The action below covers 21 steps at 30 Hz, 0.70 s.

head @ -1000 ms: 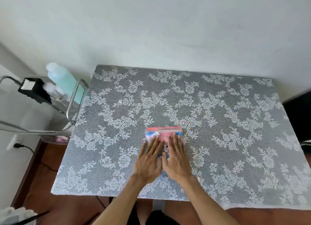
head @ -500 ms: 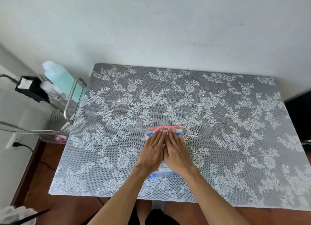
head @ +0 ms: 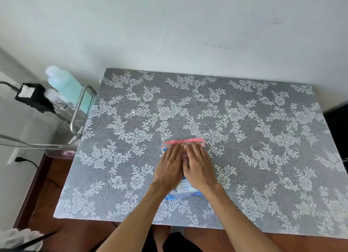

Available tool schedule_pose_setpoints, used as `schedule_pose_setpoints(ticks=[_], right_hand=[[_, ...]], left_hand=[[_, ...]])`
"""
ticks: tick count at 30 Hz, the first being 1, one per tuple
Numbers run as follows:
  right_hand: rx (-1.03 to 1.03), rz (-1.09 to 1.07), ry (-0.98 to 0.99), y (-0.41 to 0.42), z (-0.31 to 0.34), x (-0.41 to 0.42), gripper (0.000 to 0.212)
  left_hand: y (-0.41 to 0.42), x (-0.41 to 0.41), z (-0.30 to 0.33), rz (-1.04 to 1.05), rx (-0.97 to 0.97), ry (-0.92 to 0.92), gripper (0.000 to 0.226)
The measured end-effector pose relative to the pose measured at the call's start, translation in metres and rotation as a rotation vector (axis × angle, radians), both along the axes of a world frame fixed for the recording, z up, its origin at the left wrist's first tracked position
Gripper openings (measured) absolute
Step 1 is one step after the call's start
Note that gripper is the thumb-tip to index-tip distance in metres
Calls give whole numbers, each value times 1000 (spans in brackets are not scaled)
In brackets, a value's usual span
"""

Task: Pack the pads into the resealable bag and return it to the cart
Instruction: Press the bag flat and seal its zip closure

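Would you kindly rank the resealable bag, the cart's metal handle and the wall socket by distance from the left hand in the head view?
1. Resealable bag: under the left hand.
2. Cart handle: at the table's left edge.
3. Wall socket: far left, low.

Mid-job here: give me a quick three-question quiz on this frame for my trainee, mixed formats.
1. True or false: the left hand and right hand both lie flat on the bag.
2. Which edge of the bag has the red strip? A) far edge B) near edge
3. Fill in: the cart stands off the table's ____ side.

Key: 1 true; 2 A, the far edge, just past the fingertips; 3 left, with a pale green bottle on it.
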State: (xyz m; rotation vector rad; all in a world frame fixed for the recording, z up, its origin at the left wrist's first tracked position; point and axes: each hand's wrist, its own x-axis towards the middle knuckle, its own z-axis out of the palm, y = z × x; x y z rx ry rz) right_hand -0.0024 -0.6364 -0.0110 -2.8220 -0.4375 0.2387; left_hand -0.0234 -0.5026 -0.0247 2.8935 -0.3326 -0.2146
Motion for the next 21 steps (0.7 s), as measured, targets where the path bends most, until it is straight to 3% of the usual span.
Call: schedule_pose_setpoints(ticks=[14, 21], right_hand=[[-26, -34, 95, -7, -16, 0, 83], [13, -10, 156, -15, -32, 3, 79]], left_hand=[[11, 0, -16, 71, -8, 27, 63], [21, 6, -24, 75, -13, 15, 76]])
